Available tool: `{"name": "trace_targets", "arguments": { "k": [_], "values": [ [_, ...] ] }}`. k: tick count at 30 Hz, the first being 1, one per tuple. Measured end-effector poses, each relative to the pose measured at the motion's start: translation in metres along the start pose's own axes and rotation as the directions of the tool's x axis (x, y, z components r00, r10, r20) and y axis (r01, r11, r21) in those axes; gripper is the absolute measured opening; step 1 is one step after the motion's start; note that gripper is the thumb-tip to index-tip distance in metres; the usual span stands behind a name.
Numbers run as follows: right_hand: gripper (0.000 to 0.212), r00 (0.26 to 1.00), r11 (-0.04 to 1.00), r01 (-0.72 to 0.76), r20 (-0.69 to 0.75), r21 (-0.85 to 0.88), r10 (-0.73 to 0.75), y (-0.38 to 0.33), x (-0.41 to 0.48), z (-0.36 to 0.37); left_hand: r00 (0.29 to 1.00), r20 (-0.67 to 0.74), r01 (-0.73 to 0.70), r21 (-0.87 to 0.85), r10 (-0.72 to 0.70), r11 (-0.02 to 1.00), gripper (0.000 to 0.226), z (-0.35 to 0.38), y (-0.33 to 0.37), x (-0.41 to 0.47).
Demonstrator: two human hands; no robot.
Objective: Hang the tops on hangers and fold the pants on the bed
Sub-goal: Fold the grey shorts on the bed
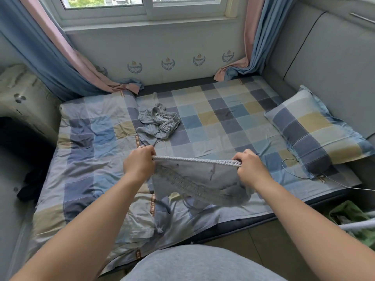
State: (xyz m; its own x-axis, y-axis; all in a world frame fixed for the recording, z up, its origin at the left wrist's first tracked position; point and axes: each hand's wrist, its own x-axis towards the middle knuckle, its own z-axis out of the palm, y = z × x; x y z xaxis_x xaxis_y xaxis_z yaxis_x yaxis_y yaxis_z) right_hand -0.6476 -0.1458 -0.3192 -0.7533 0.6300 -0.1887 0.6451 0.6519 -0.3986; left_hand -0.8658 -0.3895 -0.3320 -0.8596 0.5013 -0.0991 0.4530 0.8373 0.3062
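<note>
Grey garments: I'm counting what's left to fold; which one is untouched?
The crumpled grey garment heaped on the checked bed; the other grey garment is stretched by its ribbed waistband between the left hand and right hand.

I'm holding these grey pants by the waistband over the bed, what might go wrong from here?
1. The pants hang bunched, so laying them down as is may fold creases in.
2. The dangling drawstring could get trapped in the fold.
3. The rumpled quilt below gives an uneven folding surface.
</note>
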Motion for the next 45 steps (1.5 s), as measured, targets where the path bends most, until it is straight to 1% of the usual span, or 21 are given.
{"name": "trace_targets", "arguments": {
  "k": [4, 6, 8, 9, 11, 12, 13, 15, 16, 18, 22, 25, 29, 32, 34, 36, 38, 40, 42, 44, 45],
  "values": [
    [0.035, 0.99, 0.99, -0.127, -0.071, -0.055, 0.123, 0.03, 0.003, 0.006, 0.982, 0.083, 0.173, -0.02, -0.171, 0.985, 0.023, 0.002, -0.026, -0.003],
    [0.035, 0.971, 0.978, -0.21, -0.119, 0.006, 0.209, 0.04, 0.001, 0.007, 0.964, 0.127, 0.241, -0.06, -0.232, 0.969, 0.023, 0.004, -0.04, -0.003],
    [0.031, 0.948, 0.956, -0.273, -0.141, 0.104, 0.286, 0.047, 0.0, 0.01, 0.945, 0.177, 0.309, -0.211, -0.274, 0.928, 0.027, 0.007, -0.05, -0.001],
    [0.029, 0.934, 0.941, -0.305, -0.145, 0.148, 0.326, 0.049, 0.0, 0.011, 0.93, 0.209, 0.36, -0.355, -0.302, 0.863, 0.027, 0.009, -0.054, -0.001],
    [0.028, 0.889, 0.88, -0.39, -0.137, 0.271, 0.436, 0.048, -0.001, 0.012, 0.865, 0.324, 0.501, -0.582, -0.383, 0.641, 0.032, 0.011, -0.054, -0.003],
    [0.029, 0.85, 0.801, -0.445, -0.092, 0.4, 0.519, 0.047, -0.001, 0.013, 0.835, 0.379, 0.548, -0.634, -0.399, 0.546, 0.034, 0.013, -0.055, -0.005],
    [0.032, 0.796, 0.648, -0.512, 0.026, 0.564, 0.605, 0.044, -0.001, 0.013, 0.819, 0.415, 0.57, -0.665, -0.396, 0.482, 0.036, 0.016, -0.055, -0.007],
    [0.033, 0.661, 0.22, -0.626, 0.359, 0.748, 0.659, 0.04, -0.003, 0.013, 0.789, 0.467, 0.608, -0.683, -0.399, 0.404, 0.035, 0.022, -0.056, -0.008],
    [0.03, 0.622, 0.11, -0.652, 0.447, 0.75, 0.642, 0.039, -0.003, 0.013, 0.767, 0.488, 0.634, -0.679, -0.417, 0.37, 0.032, 0.024, -0.056, -0.009],
    [0.023, 0.605, 0.067, -0.681, 0.509, 0.729, 0.612, 0.04, 0.001, 0.016, 0.726, 0.537, 0.677, -0.666, -0.429, 0.313, 0.019, 0.026, -0.054, -0.011],
    [0.016, 0.696, 0.231, -0.681, 0.517, 0.695, 0.498, 0.033, 0.001, 0.007, 0.694, 0.63, 0.716, -0.656, -0.348, 0.24, 0.015, 0.02, -0.046, -0.015],
    [0.03, 0.811, 0.491, -0.584, 0.446, 0.647, 0.378, 0.038, 0.002, -0.006, 0.69, 0.657, 0.721, -0.663, -0.303, 0.204, 0.016, 0.019, -0.045, -0.016],
    [0.034, 0.916, 0.88, -0.361, 0.293, 0.307, 0.274, 0.049, 0.006, -0.019, 0.742, 0.568, 0.67, -0.654, -0.357, 0.352, 0.015, 0.021, -0.046, -0.016],
    [0.031, 0.96, 0.969, -0.247, 0.131, -0.014, 0.247, 0.048, 0.007, -0.023, 0.777, 0.497, 0.625, -0.681, -0.387, 0.381, 0.032, 0.027, -0.041, -0.015],
    [0.032, 0.959, 0.962, -0.271, 0.088, 0.012, 0.269, 0.045, 0.006, -0.022, 0.782, 0.472, 0.609, -0.716, -0.407, 0.34, 0.038, 0.028, -0.035, -0.016],
    [0.037, 0.933, 0.871, -0.355, 0.182, 0.34, 0.309, 0.041, 0.006, -0.021, 0.771, 0.468, 0.606, -0.747, -0.431, 0.272, 0.04, 0.026, -0.03, -0.016],
    [0.04, 0.896, 0.664, -0.441, 0.335, 0.603, 0.291, 0.037, 0.002, -0.023, 0.745, 0.512, 0.613, -0.778, -0.428, 0.136, 0.041, 0.022, -0.029, -0.015],
    [0.035, 0.879, 0.467, -0.476, 0.428, 0.745, 0.212, 0.038, 0.003, -0.028, 0.722, 0.585, 0.625, -0.781, -0.368, -0.015, 0.038, 0.014, -0.029, -0.015],
    [0.03, 0.866, 0.274, -0.5, 0.481, 0.821, 0.137, 0.041, 0.004, -0.034, 0.729, 0.608, 0.612, -0.785, -0.313, -0.101, 0.036, 0.006, -0.029, -0.016],
    [0.031, 0.866, 0.161, -0.5, 0.495, 0.851, 0.07, 0.044, 0.005, -0.04, 0.781, 0.561, 0.555, -0.825, -0.274, -0.108, 0.039, 0.004, -0.027, -0.016],
    [0.035, 0.872, 0.122, -0.489, 0.488, 0.864, 0.034, 0.046, 0.005, -0.042, 0.825, 0.498, 0.51, -0.86, -0.269, -0.029, 0.041, 0.004, -0.025, -0.017]
  ]
}}
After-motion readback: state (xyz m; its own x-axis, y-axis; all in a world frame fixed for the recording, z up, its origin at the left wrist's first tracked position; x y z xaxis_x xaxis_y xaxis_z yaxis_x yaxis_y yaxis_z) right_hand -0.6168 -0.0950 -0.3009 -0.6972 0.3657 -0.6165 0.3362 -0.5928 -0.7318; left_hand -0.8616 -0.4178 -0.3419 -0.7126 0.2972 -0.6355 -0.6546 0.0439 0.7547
